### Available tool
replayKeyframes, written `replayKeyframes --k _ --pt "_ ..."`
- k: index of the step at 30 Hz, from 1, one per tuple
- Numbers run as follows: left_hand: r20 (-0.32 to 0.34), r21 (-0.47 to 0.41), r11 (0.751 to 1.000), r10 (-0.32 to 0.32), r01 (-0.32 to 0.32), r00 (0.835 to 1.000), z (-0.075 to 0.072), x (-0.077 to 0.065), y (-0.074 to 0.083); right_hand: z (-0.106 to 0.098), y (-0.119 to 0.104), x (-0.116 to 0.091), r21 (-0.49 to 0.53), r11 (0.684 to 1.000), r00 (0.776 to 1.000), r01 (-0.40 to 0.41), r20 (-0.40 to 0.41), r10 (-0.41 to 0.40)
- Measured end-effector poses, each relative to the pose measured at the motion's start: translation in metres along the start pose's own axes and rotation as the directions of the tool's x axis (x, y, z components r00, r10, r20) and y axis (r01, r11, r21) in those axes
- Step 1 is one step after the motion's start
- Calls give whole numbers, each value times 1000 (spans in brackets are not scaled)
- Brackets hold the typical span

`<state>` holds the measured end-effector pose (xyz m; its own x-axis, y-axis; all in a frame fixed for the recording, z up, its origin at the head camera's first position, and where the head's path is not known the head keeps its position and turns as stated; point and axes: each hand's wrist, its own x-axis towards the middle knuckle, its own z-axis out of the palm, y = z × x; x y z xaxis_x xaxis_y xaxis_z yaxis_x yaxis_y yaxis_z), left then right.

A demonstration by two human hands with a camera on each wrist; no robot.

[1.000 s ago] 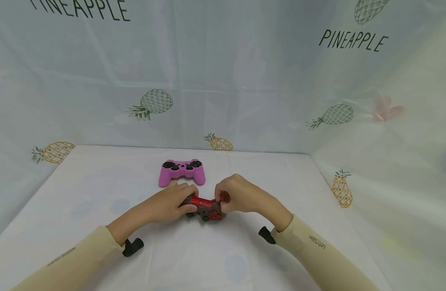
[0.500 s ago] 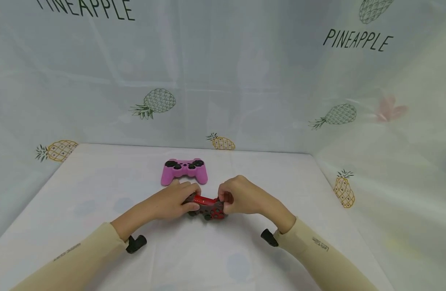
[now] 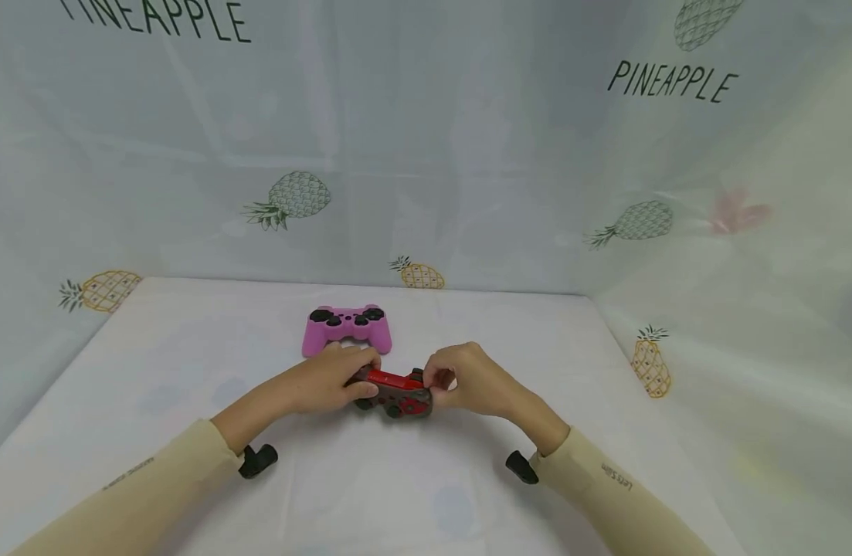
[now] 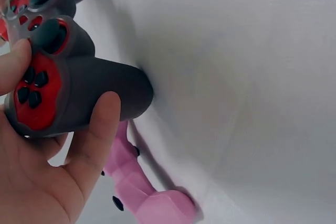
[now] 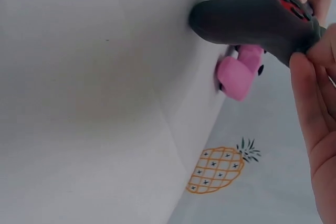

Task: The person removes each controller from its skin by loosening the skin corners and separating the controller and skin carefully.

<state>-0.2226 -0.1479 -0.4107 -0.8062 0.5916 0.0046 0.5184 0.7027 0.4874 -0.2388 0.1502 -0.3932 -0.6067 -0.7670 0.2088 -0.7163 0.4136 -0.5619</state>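
Observation:
A red game controller [image 3: 392, 379] in a dark grey silicone cover [image 4: 86, 85] is held just above the cloth, its red top edge bare in the head view. My left hand [image 3: 331, 378] grips its left end, thumb on the face near the stick and fingers behind and under the handle [image 4: 126, 90]. With thumb and index finger my right hand [image 3: 470, 378] pinches the cover at the right shoulder corner; the exact hold is partly cut off in the right wrist view. Beyond the left hand lies a pink game controller [image 3: 347, 320] with black buttons, apart from the red one.
White cloth [image 3: 370, 494] covers the table. Behind and to the right hangs a pale curtain [image 3: 467, 154] with pineapple prints. Black wrist mounts [image 3: 259, 461] stick out from the sleeves.
My right hand has shifted slightly right and down, and its pinch looks more open. A black shoulder button shows beside its fingers now. The left hand keeps its grip; the pink controller stays put.

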Motion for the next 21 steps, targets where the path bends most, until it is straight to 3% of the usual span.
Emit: replayKeyframes --k 11,15,18,21 --pt "-24 30 1000 -3 4 1000 4 -1 -1 4 1 -15 180 983 999 -35 -4 36" --pt "-31 28 999 -15 16 999 5 -2 -1 6 -3 -14 118 981 987 -156 -25 160" --pt "-37 26 999 -19 20 999 7 -4 -1 9 -6 -14 153 927 939 -342 32 342" --pt "-46 33 999 -21 22 999 8 -5 1 13 -8 -16 267 814 856 -517 175 487"
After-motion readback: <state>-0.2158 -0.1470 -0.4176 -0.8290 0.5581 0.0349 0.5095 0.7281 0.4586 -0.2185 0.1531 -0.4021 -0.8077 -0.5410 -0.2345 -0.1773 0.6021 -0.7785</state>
